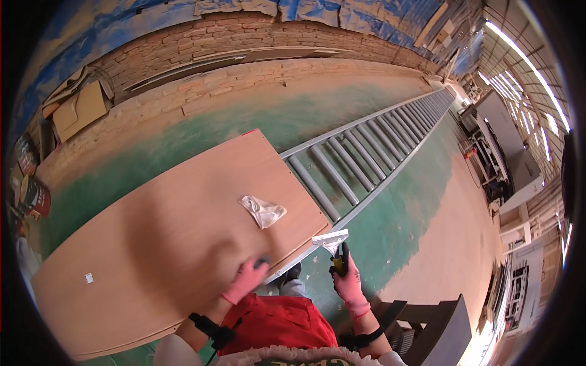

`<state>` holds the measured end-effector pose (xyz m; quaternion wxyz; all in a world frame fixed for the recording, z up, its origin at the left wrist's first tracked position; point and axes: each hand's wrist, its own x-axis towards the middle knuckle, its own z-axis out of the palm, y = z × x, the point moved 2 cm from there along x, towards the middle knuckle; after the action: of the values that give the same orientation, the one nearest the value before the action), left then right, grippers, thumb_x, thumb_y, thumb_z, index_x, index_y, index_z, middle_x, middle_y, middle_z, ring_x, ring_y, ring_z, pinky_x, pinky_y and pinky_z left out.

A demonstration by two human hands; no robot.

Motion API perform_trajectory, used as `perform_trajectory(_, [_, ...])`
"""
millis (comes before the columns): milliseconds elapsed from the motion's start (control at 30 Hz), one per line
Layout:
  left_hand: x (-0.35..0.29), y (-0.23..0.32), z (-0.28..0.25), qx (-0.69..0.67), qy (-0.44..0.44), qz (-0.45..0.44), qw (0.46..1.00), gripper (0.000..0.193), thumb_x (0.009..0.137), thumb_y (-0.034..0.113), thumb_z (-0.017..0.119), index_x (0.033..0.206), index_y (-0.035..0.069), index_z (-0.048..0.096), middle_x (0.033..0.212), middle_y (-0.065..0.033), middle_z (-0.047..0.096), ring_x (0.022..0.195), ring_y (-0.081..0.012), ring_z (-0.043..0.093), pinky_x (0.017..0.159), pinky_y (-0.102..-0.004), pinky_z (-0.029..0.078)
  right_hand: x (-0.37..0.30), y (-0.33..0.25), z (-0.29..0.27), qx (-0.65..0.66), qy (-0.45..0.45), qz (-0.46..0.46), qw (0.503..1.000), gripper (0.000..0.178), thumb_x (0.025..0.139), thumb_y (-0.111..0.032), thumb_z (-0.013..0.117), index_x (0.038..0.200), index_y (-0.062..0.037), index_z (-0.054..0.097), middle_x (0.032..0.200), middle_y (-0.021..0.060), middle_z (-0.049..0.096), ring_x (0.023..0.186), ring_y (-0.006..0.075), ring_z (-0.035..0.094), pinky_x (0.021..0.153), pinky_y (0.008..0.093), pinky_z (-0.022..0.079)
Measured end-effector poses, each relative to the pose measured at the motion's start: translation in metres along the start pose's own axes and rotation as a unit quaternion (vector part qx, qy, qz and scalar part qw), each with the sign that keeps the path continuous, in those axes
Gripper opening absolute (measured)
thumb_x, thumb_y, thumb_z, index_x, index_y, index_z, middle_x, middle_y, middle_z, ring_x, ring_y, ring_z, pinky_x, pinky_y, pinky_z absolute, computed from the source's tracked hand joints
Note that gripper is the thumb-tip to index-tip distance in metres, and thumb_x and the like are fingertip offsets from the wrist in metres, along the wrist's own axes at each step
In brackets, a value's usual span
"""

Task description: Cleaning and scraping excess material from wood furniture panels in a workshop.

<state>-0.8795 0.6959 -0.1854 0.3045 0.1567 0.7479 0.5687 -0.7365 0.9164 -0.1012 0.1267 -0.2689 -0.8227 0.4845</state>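
My right hand (348, 282), in a pink glove with a dark palm, is closed around the black and yellow handle of a wide-headed scraper (330, 240). The scraper's pale metal head points away from me, by the right corner of a large light-brown wooden panel (183, 201). Close over the panel's near edge is my left hand (247, 278), gloved the same way. Blur hides its fingers, and I cannot tell if it touches the wood. A crumpled white cloth (263, 211) lies on the panel beyond my left hand.
From the panel's far end a long grey roller conveyor (366, 152) runs away to the right. Dark furniture panels (427, 329) stand close at my right. Cardboard (82, 111) leans by the brick wall, and a dark bucket (35, 195) is at far left.
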Motion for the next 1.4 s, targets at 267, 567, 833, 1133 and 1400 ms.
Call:
perform_trajectory(267, [0.202, -0.076, -0.081, 0.34, 0.454, 0.052, 0.822, 0.045, 0.083, 0.02, 0.054, 0.123, 0.002, 0.042, 0.123, -0.0208, 0.045, 0.113, -0.037, 0.042, 0.097, -0.0433, 0.033, 0.141, 0.116, 0.027, -0.294, -0.149, 0.083, 0.94, 0.059, 0.074, -0.007, 0.057, 0.128, 0.0011, 0.033, 0.106, 0.0225, 0.051, 0.094, 0.0384, 0.053, 0.08, 0.0412, 0.045])
perform_trajectory(567, [0.349, -0.11, -0.103, 0.522, 0.411, -0.243, 0.707, 0.052, 0.086, 0.034, 0.043, 0.127, 0.003, 0.038, 0.133, -0.0218, 0.033, 0.124, -0.0368, 0.029, 0.1, -0.0555, 0.021, 0.334, 0.146, 0.101, -0.419, -0.287, -0.067, 0.859, 0.051, 0.076, -0.016, 0.058, 0.122, -0.0033, 0.041, 0.104, 0.0176, 0.049, 0.084, 0.0335, 0.057, 0.069, 0.0409, 0.048])
perform_trajectory(833, [0.348, -0.117, -0.108, 0.537, 0.397, -0.253, 0.7, 0.052, 0.086, 0.029, 0.045, 0.127, -0.001, 0.036, 0.134, -0.0227, 0.031, 0.125, -0.0374, 0.028, 0.103, -0.0526, 0.018, 0.406, 0.117, 0.146, -0.404, -0.333, -0.071, 0.849, 0.045, 0.075, -0.014, 0.057, 0.116, -0.0025, 0.046, 0.101, 0.0153, 0.05, 0.082, 0.0313, 0.057, 0.067, 0.0385, 0.049])
perform_trajectory(1133, [0.345, -0.113, -0.111, 0.524, 0.372, -0.295, 0.707, 0.052, 0.087, 0.026, 0.044, 0.13, 0.0, 0.032, 0.137, -0.0213, 0.027, 0.126, -0.0375, 0.025, 0.103, -0.0529, 0.016, 0.446, 0.099, 0.174, -0.404, -0.333, -0.154, 0.838, 0.041, 0.073, -0.013, 0.057, 0.112, -0.0025, 0.049, 0.091, 0.012, 0.051, 0.072, 0.0255, 0.057, 0.06, 0.0347, 0.05])
perform_trajectory(1400, [0.348, -0.111, -0.112, 0.5, 0.374, -0.29, 0.725, 0.055, 0.082, 0.026, 0.049, 0.127, -0.003, 0.035, 0.133, -0.0254, 0.028, 0.125, -0.0405, 0.025, 0.102, -0.055, 0.016, 0.519, 0.075, 0.212, -0.446, -0.344, -0.234, 0.793, 0.038, 0.073, -0.011, 0.054, 0.11, -0.0035, 0.051, 0.099, 0.013, 0.054, 0.078, 0.0282, 0.058, 0.065, 0.0362, 0.049])
